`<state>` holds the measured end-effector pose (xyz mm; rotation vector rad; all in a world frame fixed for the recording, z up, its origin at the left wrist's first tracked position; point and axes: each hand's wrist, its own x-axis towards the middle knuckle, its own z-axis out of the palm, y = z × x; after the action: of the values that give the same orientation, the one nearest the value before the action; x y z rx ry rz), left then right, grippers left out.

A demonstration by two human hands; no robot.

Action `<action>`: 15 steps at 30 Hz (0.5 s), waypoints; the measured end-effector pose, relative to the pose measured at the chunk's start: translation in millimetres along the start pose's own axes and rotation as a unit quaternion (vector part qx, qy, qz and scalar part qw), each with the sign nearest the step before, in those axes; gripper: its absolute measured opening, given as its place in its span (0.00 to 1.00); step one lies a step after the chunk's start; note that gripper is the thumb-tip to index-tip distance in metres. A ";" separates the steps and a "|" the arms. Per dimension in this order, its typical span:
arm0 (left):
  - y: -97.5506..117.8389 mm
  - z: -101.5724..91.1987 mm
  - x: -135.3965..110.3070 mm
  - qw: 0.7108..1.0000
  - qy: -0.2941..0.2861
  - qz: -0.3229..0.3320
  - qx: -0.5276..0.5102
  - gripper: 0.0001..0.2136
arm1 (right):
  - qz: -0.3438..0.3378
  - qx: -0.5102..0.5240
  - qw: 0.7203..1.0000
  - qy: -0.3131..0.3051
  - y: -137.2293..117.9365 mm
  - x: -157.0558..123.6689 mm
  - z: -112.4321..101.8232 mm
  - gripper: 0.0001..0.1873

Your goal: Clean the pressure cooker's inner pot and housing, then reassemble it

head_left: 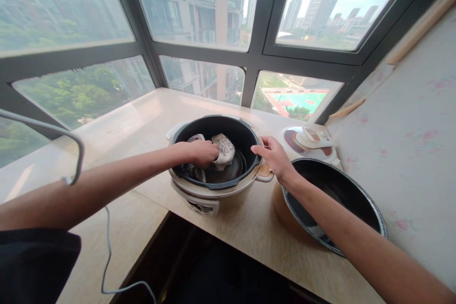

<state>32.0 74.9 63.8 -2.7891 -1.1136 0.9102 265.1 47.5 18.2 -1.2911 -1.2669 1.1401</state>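
Observation:
An electric pressure cooker (231, 199) with its lid off stands on the ledge, its dark inner wall showing. My left hand (204, 153) reaches down inside, fingers closed on a patterned grey-white cloth (225, 150) that rests against the inner wall and bottom. A darker part of patterned cloth (194, 172) lies under and left of that hand; whether it is the same piece I cannot tell. At the right side of the cooker, my right hand (273, 156) grips the rim, thumb over the edge and the other fingers partly hidden outside.
A large dark-lined inner pot (335, 199) stands at the right, under my right forearm. Behind it is a white and brown cooker lid (308, 140) near the papered wall (406, 152). Windows rise behind the ledge (142, 123). A grey cable (107, 251) hangs at left.

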 end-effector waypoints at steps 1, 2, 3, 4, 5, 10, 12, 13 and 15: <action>0.8 -0.1 0.3 1.000 -0.001 0.002 0.001 0.13 | 0.002 0.002 1.000 0.002 -0.1 -0.1 0.1 0.24; 1.3 -0.1 0.5 1.000 -0.001 0.004 0.002 0.13 | 0.002 0.002 1.000 0.003 -0.2 -0.3 0.1 0.24; 1.6 -0.2 0.4 1.000 0.001 0.006 0.002 0.12 | 0.003 0.003 1.000 0.006 -0.2 -0.3 0.1 0.24; 1.5 -0.2 0.2 1.000 0.003 0.007 0.002 0.12 | 0.003 0.004 1.000 0.006 -0.2 -0.4 0.0 0.23; 1.2 -0.2 0.0 1.000 0.005 0.006 0.001 0.11 | 0.002 0.004 1.000 0.005 -0.2 -0.4 -0.1 0.23; -4.3 1.2 -0.7 0.999 0.023 0.006 -0.036 0.10 | -0.004 -0.002 1.000 0.003 -1.1 -0.4 0.0 0.21; -5.9 2.3 -1.1 0.998 0.036 0.014 -0.055 0.10 | -0.004 -0.002 1.000 0.003 -1.6 -0.5 0.3 0.22; -5.7 2.6 -1.6 0.997 0.045 0.017 -0.068 0.10 | -0.004 -0.002 1.000 0.001 -1.8 -0.5 0.5 0.22; -2.5 1.9 -3.5 0.993 0.059 0.029 -0.101 0.09 | -0.003 -0.002 1.000 -0.002 -1.8 -0.6 0.6 0.21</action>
<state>27.4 74.1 64.6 -3.0056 -1.1736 0.6601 264.3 47.0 19.9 -1.2871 -1.2765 1.1371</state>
